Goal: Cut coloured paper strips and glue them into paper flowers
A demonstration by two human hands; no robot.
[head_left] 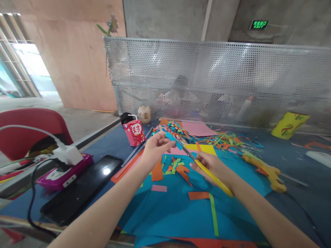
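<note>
Between the fingers of my left hand is a small blue paper strip, held up over the table. My right hand grips a pair of scissors with yellow handles, and their blades reach up to the strip's lower end. Whether the blades are fully closed is too small to tell. Below both hands lie large blue paper sheets with orange, green and pink scraps on them. One pink scrap and an orange piece lie nearest to me.
A pile of coloured paper bits sits beyond my hands. At left are a phone, a purple power strip with cables and a red drink box. A yellow glue gun lies right. Behind a perforated metal screen sits a person.
</note>
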